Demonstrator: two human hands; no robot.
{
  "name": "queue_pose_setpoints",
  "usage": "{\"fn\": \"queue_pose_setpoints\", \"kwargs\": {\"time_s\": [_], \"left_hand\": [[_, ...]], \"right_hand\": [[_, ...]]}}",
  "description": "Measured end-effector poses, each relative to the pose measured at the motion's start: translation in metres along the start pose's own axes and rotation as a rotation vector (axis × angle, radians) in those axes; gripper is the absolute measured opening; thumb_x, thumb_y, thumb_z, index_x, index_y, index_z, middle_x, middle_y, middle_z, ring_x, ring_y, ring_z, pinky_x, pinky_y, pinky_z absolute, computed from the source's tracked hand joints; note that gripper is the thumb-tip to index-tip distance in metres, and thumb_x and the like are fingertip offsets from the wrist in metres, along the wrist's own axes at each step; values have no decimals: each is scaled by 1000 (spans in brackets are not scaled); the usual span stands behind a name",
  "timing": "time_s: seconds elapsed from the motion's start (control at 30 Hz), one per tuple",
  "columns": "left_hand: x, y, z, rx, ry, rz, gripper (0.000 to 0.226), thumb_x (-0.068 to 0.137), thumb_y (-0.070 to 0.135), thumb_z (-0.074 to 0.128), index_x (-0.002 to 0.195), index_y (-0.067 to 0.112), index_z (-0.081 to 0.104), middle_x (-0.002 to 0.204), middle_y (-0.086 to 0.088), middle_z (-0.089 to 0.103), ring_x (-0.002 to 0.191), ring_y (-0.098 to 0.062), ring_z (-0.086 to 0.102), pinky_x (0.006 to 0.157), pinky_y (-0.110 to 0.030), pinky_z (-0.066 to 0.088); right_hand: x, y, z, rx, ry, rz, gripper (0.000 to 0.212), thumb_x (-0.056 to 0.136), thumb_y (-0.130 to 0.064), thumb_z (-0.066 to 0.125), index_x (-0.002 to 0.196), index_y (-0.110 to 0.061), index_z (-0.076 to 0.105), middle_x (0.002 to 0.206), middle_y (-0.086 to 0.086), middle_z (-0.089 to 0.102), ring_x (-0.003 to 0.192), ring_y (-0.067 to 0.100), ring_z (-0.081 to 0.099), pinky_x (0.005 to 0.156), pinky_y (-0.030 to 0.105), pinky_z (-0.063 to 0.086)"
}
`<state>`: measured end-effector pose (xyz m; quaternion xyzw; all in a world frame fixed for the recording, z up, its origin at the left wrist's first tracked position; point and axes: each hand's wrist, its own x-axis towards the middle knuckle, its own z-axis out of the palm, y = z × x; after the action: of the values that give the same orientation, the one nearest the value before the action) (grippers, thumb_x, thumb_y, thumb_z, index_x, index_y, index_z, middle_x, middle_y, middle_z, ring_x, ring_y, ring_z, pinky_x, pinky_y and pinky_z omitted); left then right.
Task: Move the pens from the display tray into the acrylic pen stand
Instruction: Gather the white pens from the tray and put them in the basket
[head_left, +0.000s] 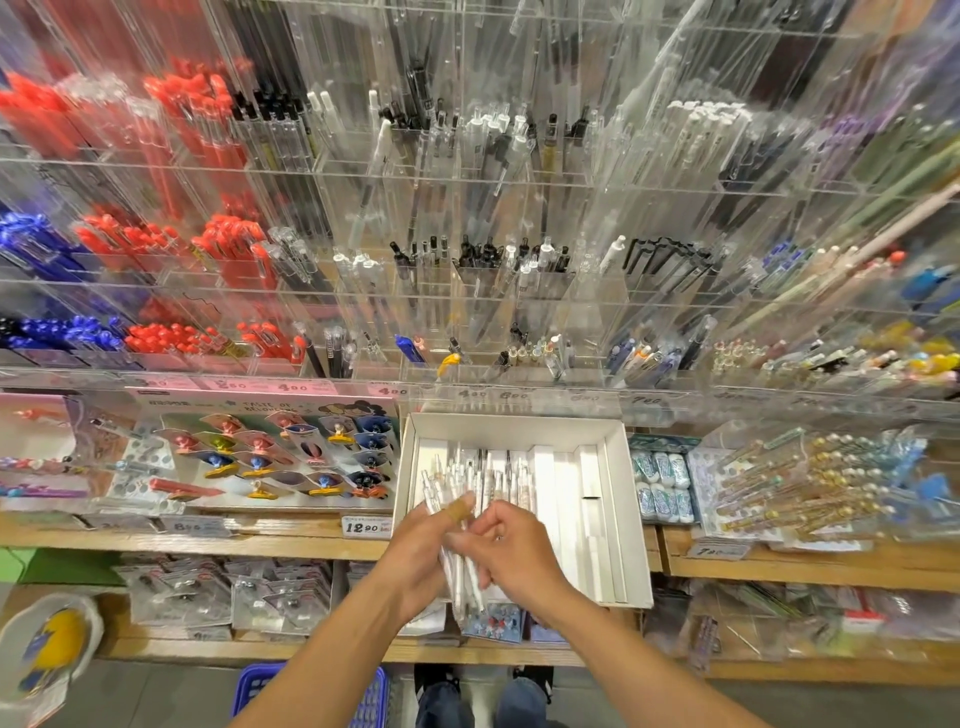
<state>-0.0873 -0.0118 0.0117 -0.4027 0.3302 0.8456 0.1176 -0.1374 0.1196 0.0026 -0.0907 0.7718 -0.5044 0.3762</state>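
Pens (457, 525), clear-barrelled bunch, sitting over white display tray (626, 519); left hand (423, 551) is gripping them, right hand (511, 551) is pinching the bundle alongside.

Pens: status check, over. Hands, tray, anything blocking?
Left hand grips a bundle of clear pens; right hand pinches at the bundle. More pens lie in the white tray. Acrylic stand above, nothing blocking.

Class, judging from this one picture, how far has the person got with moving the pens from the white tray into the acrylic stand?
Done: cannot tell; the acrylic pen stand already holds many pens, none traceable to the tray. In hand: the left hand and right hand together grip a bundle of clear white pens over the display tray. Left: more pens lie in the tray, and the bundle must still go up.
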Motion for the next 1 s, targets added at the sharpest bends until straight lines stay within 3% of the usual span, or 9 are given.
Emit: {"fn": "queue_pose_setpoints", "kwargs": {"time_s": [0.1,0.2,0.33,0.5,0.6,0.77,0.83,0.9,1.0], "left_hand": [[-1,-1,1,52,19,-23,68,81,12,73,135,-11,38,110,-31,67,103,-42,66,90,-61,52],[1,2,-2,83,102,-16,38,94,9,61,127,-7,49,90,-23,62,71,-33,62,68,-49,57],[3,3,-5,-5,162,-3,22,97,9,58,118,0,56,68,-7,58,56,-18,56,50,-31,52],[1,3,-5,-36,161,-22,17,98,11,58,113,2,58,69,-8,57,55,-18,54,51,-31,51],[3,2,-6,-51,175,-25,19,97,10,59,114,1,59,69,-8,57,56,-19,53,57,-33,48],[4,0,-10,-52,158,-33,30,92,8,63,120,-2,57,69,-8,59,56,-18,56,53,-31,52],[5,-1,-11,-60,156,-35,32,91,9,64,121,-2,57,69,-7,60,56,-18,56,53,-31,52],[7,-2,-11,-69,155,-32,34,90,10,67,121,-1,57,69,-7,60,56,-18,56,53,-31,53],[10,-2,-10,-61,145,-28,40,84,16,74,116,0,58,73,-8,61,60,-19,58,58,-36,55]], "right_hand": [[3,0,-3,23,-68,14,31,79,-40,77,85,-15,60,65,-1,69,49,11,62,52,21,50],[17,7,-21,33,-110,79,33,86,-47,67,93,-15,62,80,2,74,56,14,66,56,26,55],[45,38,-43,-305,232,233,22,91,-35,65,98,-15,59,100,-1,66,87,21,67,75,30,52],[60,59,-33,-656,191,300,35,94,-30,60,67,-18,40,61,-4,43,51,11,43,47,22,33],[65,59,-27,-730,214,329,28,95,-22,54,70,-16,44,62,-5,47,50,9,45,43,20,32],[62,51,-31,-630,193,335,33,93,-15,49,61,-16,40,57,-3,44,46,10,41,45,20,35],[55,48,-36,-529,148,261,37,94,-15,49,59,-16,38,55,-2,42,46,12,39,60,24,47],[41,40,-37,-402,101,194,26,95,-20,52,69,-14,48,70,-1,55,60,15,50,78,26,50],[16,23,-32,-221,13,130,12,93,-33,59,94,-21,58,86,-3,66,67,7,61,62,18,46]]}}
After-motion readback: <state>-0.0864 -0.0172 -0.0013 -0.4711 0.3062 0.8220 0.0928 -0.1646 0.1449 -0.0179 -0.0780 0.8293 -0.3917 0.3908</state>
